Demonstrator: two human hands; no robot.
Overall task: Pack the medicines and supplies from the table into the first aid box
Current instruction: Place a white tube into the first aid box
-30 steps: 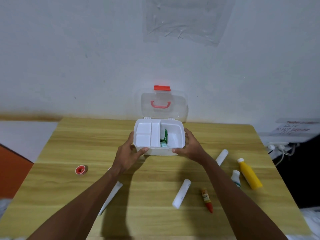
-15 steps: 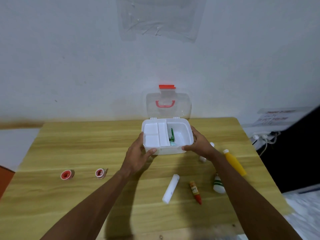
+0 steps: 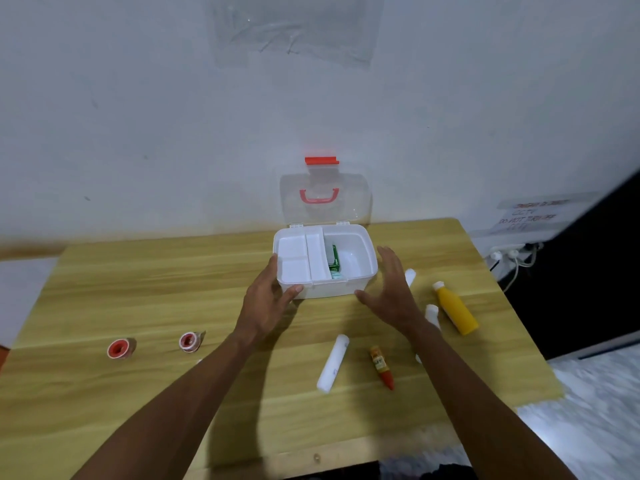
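The white first aid box (image 3: 360, 287) stands open at the table's back middle, its clear lid (image 3: 325, 199) upright against the wall. A white divider tray fills its left half; a green packet (image 3: 334, 259) stands in the right half. My left hand (image 3: 268, 303) grips the box's front left corner. My right hand (image 3: 393, 292) hovers open just right of the box, apart from it. On the table lie a white roll (image 3: 333, 362), a red tube (image 3: 381, 367), a yellow bottle (image 3: 455, 308), a small white bottle (image 3: 432, 315) and two red tape rolls (image 3: 119, 348) (image 3: 189, 341).
Another white roll (image 3: 410, 276) peeks out behind my right hand. The wooden table (image 3: 156, 289) ends close on the right, near the yellow bottle. A power strip with cables (image 3: 509, 252) sits beyond the right edge. The wall is directly behind the box.
My right hand has let go of the box and opened, drawing back to the right. My left hand stays on the box. The view has shifted slightly.
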